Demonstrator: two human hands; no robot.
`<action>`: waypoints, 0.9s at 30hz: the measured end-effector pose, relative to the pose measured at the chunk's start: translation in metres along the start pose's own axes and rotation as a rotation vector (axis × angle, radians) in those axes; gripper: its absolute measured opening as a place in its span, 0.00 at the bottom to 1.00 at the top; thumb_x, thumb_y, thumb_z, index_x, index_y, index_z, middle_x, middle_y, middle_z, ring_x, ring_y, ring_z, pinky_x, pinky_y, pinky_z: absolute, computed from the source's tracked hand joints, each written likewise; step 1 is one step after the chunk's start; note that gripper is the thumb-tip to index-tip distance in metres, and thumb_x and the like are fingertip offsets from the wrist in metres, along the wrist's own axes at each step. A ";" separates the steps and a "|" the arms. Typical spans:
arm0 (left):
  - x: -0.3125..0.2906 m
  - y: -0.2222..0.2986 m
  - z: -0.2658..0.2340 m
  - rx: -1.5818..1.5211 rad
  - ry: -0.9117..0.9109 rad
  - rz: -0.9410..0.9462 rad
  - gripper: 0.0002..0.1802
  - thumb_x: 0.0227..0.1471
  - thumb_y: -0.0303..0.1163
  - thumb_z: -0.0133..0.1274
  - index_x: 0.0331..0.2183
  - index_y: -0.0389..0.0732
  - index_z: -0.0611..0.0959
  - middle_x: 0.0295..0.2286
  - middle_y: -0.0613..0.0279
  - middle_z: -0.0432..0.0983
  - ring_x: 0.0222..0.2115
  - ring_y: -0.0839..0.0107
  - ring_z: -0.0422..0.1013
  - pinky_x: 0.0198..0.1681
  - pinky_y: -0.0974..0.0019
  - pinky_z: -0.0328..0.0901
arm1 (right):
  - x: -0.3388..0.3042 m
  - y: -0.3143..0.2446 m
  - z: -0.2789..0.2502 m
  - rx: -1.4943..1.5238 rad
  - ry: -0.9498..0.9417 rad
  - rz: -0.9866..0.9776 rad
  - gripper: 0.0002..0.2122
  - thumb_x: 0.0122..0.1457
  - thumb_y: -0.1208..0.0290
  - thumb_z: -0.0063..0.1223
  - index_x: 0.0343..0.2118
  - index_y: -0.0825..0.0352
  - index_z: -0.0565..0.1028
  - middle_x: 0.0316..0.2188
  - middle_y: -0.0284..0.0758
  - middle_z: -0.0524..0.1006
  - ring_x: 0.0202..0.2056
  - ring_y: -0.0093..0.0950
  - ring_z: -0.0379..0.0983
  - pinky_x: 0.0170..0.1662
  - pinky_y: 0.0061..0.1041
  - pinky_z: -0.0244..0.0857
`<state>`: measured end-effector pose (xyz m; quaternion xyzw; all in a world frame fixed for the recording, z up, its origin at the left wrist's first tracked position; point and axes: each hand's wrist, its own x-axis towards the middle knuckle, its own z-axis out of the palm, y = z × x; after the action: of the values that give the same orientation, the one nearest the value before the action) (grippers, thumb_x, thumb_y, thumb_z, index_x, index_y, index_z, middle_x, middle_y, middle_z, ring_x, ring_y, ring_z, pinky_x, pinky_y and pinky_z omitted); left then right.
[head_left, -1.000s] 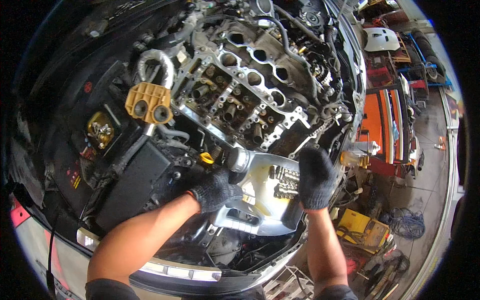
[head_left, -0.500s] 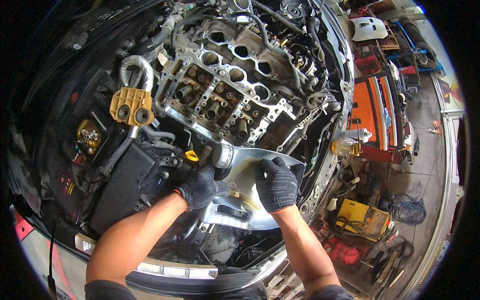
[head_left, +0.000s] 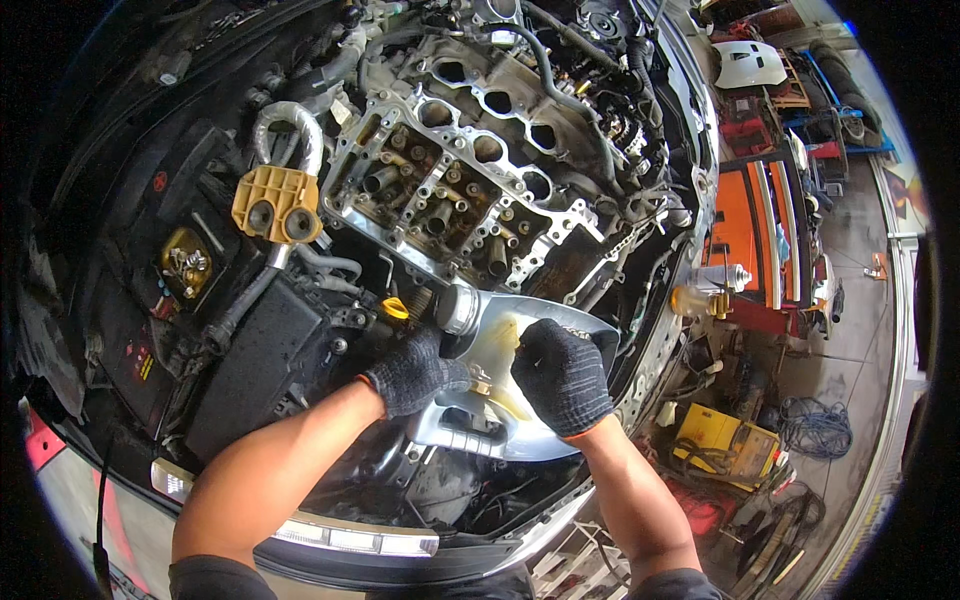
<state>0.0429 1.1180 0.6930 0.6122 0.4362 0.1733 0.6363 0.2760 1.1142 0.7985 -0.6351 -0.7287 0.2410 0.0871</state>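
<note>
A silver-grey plastic jug with a round screw cap lies on its side over the front of the engine bay. Yellowish-brown stains mark its pale upper face. My left hand, in a black knit glove, is closed on the jug's near-left side, between cap and handle. A small tan bit shows at its fingertips. Above the jug's right half, my right hand, gloved alike, is curled into a fist. What its fingers hold, if anything, is hidden.
Beyond the jug sits the opened engine's cylinder head with exposed valve parts. A tan plastic block on a silver-wrapped hose stands to the left, near a dish of bolts. A yellow machine is on the floor at right.
The view has shifted slightly. My right fist has turned a little and sits slightly differently over the jug. My left hand keeps its place on the jug.
</note>
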 end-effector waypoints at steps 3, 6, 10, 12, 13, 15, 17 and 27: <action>0.000 -0.005 0.002 0.134 0.078 0.202 0.31 0.50 0.33 0.69 0.52 0.28 0.77 0.43 0.41 0.80 0.44 0.53 0.77 0.51 0.53 0.72 | 0.000 0.003 -0.004 0.215 -0.045 -0.009 0.06 0.54 0.76 0.63 0.36 0.67 0.81 0.29 0.45 0.82 0.32 0.45 0.81 0.39 0.38 0.75; 0.001 -0.012 0.004 0.004 0.041 0.156 0.33 0.51 0.42 0.69 0.49 0.25 0.79 0.43 0.35 0.78 0.44 0.42 0.76 0.51 0.49 0.70 | 0.005 0.005 -0.017 0.185 -0.026 -0.262 0.07 0.57 0.78 0.62 0.39 0.68 0.83 0.30 0.43 0.82 0.31 0.40 0.81 0.39 0.34 0.75; 0.002 -0.013 0.006 -0.016 0.031 0.178 0.32 0.51 0.41 0.68 0.49 0.26 0.80 0.43 0.34 0.78 0.44 0.43 0.76 0.51 0.49 0.71 | 0.018 0.000 -0.046 0.773 0.022 0.121 0.06 0.66 0.75 0.61 0.42 0.72 0.82 0.34 0.34 0.85 0.32 0.22 0.80 0.33 0.24 0.75; 0.001 -0.010 0.006 -0.017 0.043 0.156 0.31 0.51 0.41 0.69 0.48 0.26 0.80 0.43 0.35 0.79 0.44 0.44 0.77 0.50 0.49 0.71 | 0.045 0.004 -0.052 0.680 0.012 0.133 0.07 0.65 0.76 0.62 0.43 0.71 0.83 0.33 0.35 0.85 0.34 0.23 0.81 0.36 0.24 0.77; 0.000 -0.008 0.006 -0.004 0.062 0.140 0.31 0.51 0.41 0.69 0.48 0.26 0.81 0.43 0.35 0.79 0.45 0.44 0.77 0.50 0.50 0.72 | 0.064 0.008 -0.050 0.694 -0.005 0.155 0.07 0.64 0.76 0.62 0.44 0.71 0.83 0.34 0.35 0.86 0.34 0.23 0.82 0.37 0.25 0.77; 0.000 -0.003 0.003 0.029 0.054 0.117 0.30 0.51 0.41 0.69 0.47 0.27 0.81 0.43 0.36 0.79 0.45 0.45 0.77 0.50 0.51 0.72 | 0.110 0.017 -0.026 0.451 0.073 -0.128 0.08 0.62 0.74 0.63 0.42 0.69 0.84 0.35 0.38 0.87 0.33 0.30 0.83 0.38 0.30 0.76; 0.001 0.002 0.001 0.100 -0.022 0.075 0.30 0.50 0.40 0.69 0.47 0.27 0.81 0.42 0.37 0.80 0.44 0.46 0.77 0.50 0.52 0.72 | 0.155 0.029 -0.004 0.206 -0.036 -0.215 0.08 0.63 0.73 0.62 0.43 0.69 0.84 0.33 0.37 0.87 0.31 0.23 0.80 0.36 0.25 0.74; 0.002 0.015 -0.004 0.124 -0.081 -0.025 0.32 0.49 0.35 0.70 0.52 0.28 0.78 0.45 0.39 0.79 0.46 0.48 0.76 0.53 0.51 0.70 | 0.223 0.029 0.056 -0.454 -0.167 -0.284 0.12 0.60 0.60 0.57 0.42 0.54 0.86 0.37 0.47 0.84 0.40 0.50 0.82 0.43 0.48 0.76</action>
<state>0.0457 1.1248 0.7066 0.6515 0.4274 0.1131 0.6165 0.2376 1.3191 0.6964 -0.5077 -0.8505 0.1084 -0.0848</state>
